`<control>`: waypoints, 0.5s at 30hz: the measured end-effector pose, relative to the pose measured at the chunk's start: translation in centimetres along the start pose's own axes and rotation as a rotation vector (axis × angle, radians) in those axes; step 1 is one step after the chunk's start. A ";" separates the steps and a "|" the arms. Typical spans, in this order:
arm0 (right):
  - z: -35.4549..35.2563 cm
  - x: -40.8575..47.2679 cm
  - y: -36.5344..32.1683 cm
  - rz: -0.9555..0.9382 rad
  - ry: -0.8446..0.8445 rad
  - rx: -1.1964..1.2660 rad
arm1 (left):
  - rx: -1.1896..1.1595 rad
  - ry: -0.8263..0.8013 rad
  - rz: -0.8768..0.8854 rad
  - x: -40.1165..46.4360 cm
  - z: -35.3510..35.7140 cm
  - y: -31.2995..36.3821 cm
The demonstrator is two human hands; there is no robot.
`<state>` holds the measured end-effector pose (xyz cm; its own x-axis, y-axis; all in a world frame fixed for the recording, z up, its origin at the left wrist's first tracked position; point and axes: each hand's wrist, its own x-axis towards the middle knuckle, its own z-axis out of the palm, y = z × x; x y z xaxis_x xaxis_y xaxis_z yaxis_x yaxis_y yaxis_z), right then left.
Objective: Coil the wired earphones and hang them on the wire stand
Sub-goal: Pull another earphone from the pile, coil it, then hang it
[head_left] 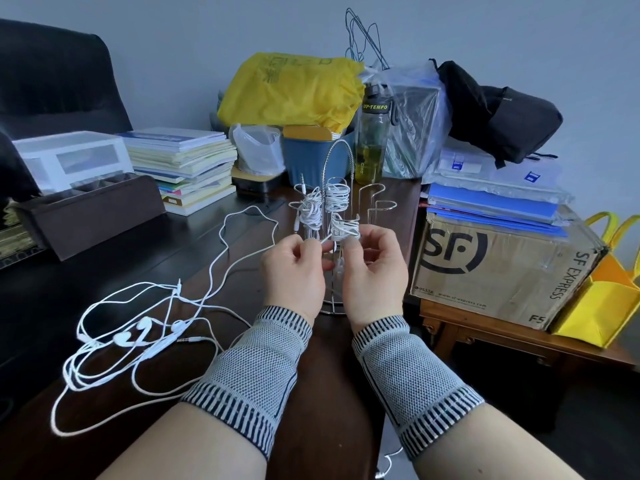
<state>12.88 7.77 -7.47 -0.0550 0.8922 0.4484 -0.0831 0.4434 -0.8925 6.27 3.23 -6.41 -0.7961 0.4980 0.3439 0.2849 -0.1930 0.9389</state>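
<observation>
Both hands meet in front of the wire stand (pixel 341 202), hiding its lower stem. The left hand (pixel 294 271) pinches a white cord end; the right hand (pixel 372 271) grips the coiled earphones (pixel 344 228) against a lower hook. Two coils hang just beyond the fingers. Loose earphones (pixel 138 336) sprawl left of the left wrist, with bare desk (pixel 104 258) beyond.

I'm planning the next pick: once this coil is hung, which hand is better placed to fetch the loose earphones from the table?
Probably the left hand. The loose earphones lie on the table to its left, nearer that hand, while the right hand sits on the far side by the wire stand, pinching the coil.
</observation>
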 end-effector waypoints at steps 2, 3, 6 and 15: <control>0.0 0.1 0.1 -0.001 0.014 0.022 | 0.008 -0.015 0.000 0.1 0.0 -0.2; 0.0 0.1 0.2 0.000 0.019 0.027 | 0.015 -0.022 0.001 0.0 0.0 -0.3; 0.1 0.2 0.5 0.016 0.030 0.021 | 0.037 -0.032 0.000 0.0 0.0 -0.2; -0.1 0.4 0.4 -0.030 0.099 -0.062 | 0.506 -0.043 0.322 -1.1 -0.8 1.5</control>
<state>12.91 8.29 -7.68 0.0451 0.8813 0.4703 -0.0210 0.4715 -0.8816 7.18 1.70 -5.39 -0.6083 0.5173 0.6020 0.7351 0.0811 0.6731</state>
